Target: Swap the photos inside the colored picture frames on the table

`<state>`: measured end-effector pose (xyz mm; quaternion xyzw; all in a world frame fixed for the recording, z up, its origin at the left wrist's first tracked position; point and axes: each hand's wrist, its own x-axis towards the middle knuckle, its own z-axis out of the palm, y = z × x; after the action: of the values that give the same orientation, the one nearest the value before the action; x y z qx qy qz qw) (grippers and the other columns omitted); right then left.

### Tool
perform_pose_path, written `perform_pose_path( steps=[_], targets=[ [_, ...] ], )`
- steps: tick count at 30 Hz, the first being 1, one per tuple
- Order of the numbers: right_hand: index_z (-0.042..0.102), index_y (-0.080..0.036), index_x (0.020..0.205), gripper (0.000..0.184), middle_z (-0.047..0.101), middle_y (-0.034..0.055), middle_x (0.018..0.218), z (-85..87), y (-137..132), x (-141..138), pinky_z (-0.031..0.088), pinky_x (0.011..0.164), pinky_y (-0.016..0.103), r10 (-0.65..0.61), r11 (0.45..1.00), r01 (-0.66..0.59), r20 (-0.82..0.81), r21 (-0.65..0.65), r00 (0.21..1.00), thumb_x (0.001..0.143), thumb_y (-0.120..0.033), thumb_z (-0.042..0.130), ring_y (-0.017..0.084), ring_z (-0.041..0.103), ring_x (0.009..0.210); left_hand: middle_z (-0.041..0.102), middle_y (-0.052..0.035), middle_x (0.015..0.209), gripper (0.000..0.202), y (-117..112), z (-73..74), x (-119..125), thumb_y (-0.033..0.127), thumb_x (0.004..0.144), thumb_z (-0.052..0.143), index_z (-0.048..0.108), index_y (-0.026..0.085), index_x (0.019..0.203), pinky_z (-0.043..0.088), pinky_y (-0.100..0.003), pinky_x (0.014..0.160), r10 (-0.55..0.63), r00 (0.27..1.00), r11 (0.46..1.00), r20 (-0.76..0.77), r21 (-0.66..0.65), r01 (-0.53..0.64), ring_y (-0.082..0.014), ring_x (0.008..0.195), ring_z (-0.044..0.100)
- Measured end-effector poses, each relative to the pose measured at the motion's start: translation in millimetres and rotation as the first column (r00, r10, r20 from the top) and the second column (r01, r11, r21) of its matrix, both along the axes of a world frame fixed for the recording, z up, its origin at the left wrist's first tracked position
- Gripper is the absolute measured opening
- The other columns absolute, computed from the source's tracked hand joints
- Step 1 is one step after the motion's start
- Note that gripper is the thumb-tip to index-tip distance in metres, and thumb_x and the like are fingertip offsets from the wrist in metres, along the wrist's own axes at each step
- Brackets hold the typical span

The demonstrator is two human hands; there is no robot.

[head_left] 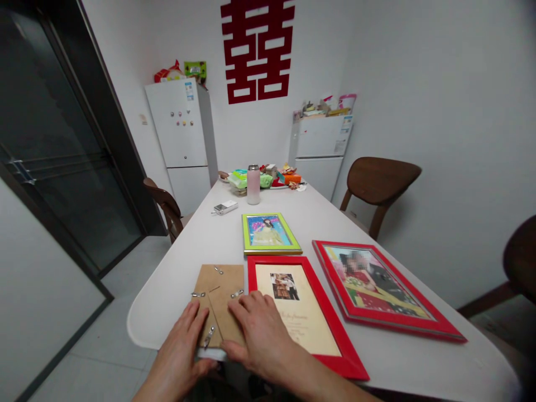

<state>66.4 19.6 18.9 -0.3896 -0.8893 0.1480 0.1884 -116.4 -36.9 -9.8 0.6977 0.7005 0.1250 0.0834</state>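
Observation:
A small picture frame lies face down at the table's near edge, its brown backing board (221,304) upward with metal clips on its edges. My left hand (178,340) holds the frame's left side, fingers on the board and thumb by the near edge. From the right, my right hand (259,329) grips the same frame with bent fingers on the board and the thumb at its near corner. My right hand also covers part of a larger red frame (314,279) with a small photo and text on cream paper. Whatever is on the brown-backed frame's front is hidden.
A green frame (288,231) lies behind the red one, and another red frame (402,329) lies at right. Farther back are a silver device (226,207), a pink bottle (253,187) and snack packets (238,178). Brown chairs (381,181) flank the white table (159,304).

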Motion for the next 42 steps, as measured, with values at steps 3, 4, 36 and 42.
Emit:
perform_pose_path(
  steps=[3, 4, 36, 42],
  targets=[
    [0.050, -0.020, 0.105, 0.047, 0.050, 0.0086, 0.098, -5.7, -6.1, -16.8, 0.027, 0.082, 0.041, -0.006, 1.000, 0.006, 0.028, -0.016, 1.000, 0.064, -0.041, 0.054, 0.025, 0.041, 0.092, 0.036, -0.0172, 0.127, 0.065, 0.7, -5.7, -6.2, 0.017, 0.055, 0.065, 0.044, 0.011, 0.116, 0.029, -0.039, 0.096, -0.034, 0.999, 0.997, 0.013, 0.066, 0.033, -0.0259, 0.117, 0.033],
    [0.048, -0.021, 0.108, 0.047, 0.049, 0.0086, 0.099, -6.2, -6.7, -18.8, 0.028, 0.082, 0.040, -0.002, 0.999, 0.003, 0.026, -0.035, 1.000, 0.064, -0.037, 0.054, 0.024, 0.041, 0.092, 0.039, -0.0175, 0.125, 0.063, 1.1, -7.4, -8.7, 0.020, 0.056, 0.067, 0.046, 0.012, 0.115, 0.032, -0.039, 0.094, -0.053, 0.999, 0.994, 0.011, 0.099, 0.051, -0.0265, 0.115, 0.036],
    [0.057, -0.017, 0.102, 0.034, 0.053, 0.0111, 0.107, -25.1, 27.5, 120.6, 0.036, 0.083, 0.039, -0.241, 0.959, 0.236, 0.014, 0.154, 0.970, 0.073, -0.028, 0.043, 0.023, 0.046, 0.097, 0.043, -0.0132, 0.123, 0.045, 31.5, 23.5, 122.3, 0.031, 0.072, 0.055, 0.049, 0.011, 0.112, 0.023, -0.044, 0.099, -0.322, 0.939, 0.946, 0.122, -0.005, 0.325, -0.0234, 0.115, 0.038],
    [0.060, -0.015, 0.096, 0.031, 0.052, 0.0134, 0.106, -21.6, 46.0, 115.8, 0.035, 0.080, 0.041, -0.367, 0.911, 0.330, 0.122, 0.245, 0.922, 0.075, -0.027, 0.041, 0.026, 0.045, 0.095, 0.034, -0.0162, 0.128, 0.082, 28.2, 19.7, 119.5, 0.051, 0.056, 0.064, 0.039, 0.008, 0.120, 0.021, -0.046, 0.099, -0.337, 0.934, 0.936, 0.118, -0.063, 0.346, -0.0283, 0.119, 0.030]
  ],
)
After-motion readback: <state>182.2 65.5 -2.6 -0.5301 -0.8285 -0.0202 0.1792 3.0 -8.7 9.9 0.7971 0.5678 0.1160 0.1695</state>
